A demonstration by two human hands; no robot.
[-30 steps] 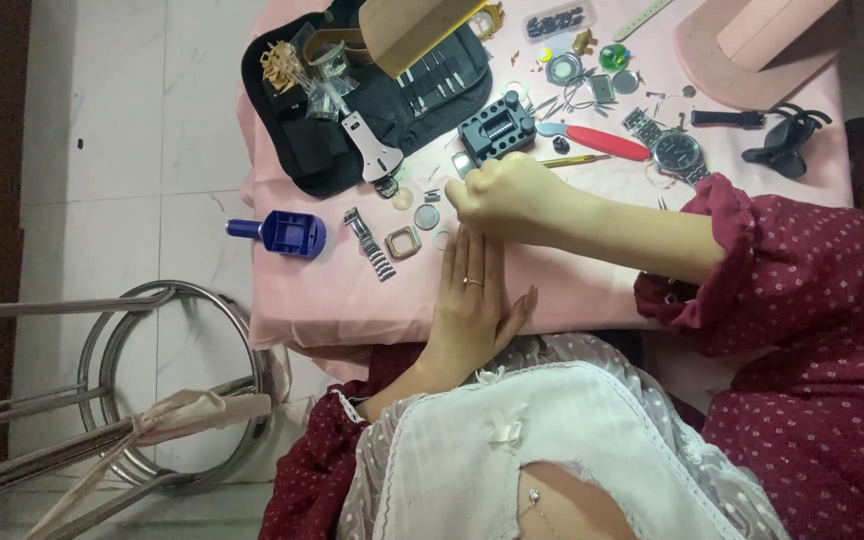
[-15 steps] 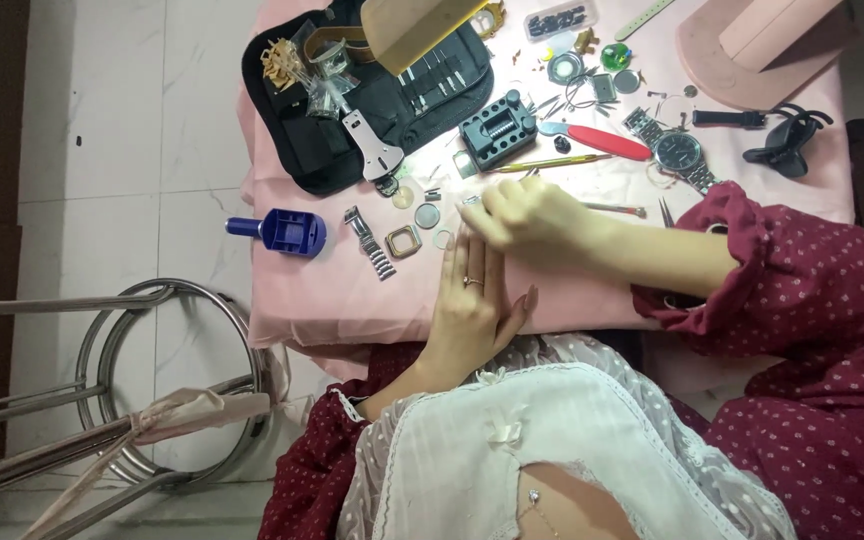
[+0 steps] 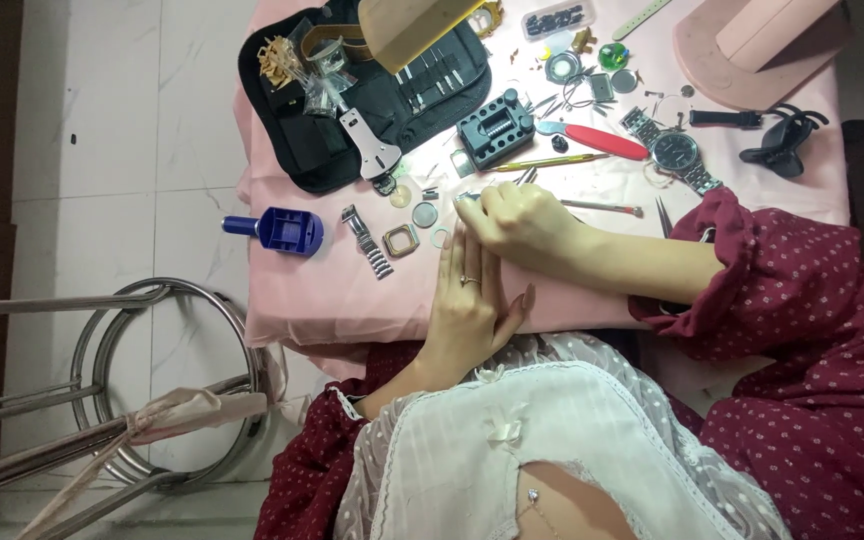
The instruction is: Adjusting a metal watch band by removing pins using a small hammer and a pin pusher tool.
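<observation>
My left hand (image 3: 467, 300) lies flat and palm down on the pink cloth (image 3: 332, 290), fingers together, a ring on one finger. My right hand (image 3: 517, 220) rests just above it with the fingers curled around a small metal piece (image 3: 467, 197) at their tips. Just left of both hands lie a square rose-gold watch case (image 3: 400, 240), a thin ring (image 3: 440, 237), two round discs (image 3: 425, 214) and a short metal bracelet piece (image 3: 367, 240). A thin screwdriver (image 3: 602, 207) lies right of my right hand.
A blue link-removal tool (image 3: 287, 230) sits near the table's left edge. Behind are a black tool pouch (image 3: 352, 110), a black holder block (image 3: 495, 125), a red-handled tool (image 3: 592, 140), a silver wristwatch (image 3: 682, 150) and tweezers (image 3: 664, 215). A metal stool (image 3: 152, 380) stands lower left.
My right hand has slid slightly right and toward me, closing over my left fingertips. My left hand has stayed flat in place.
</observation>
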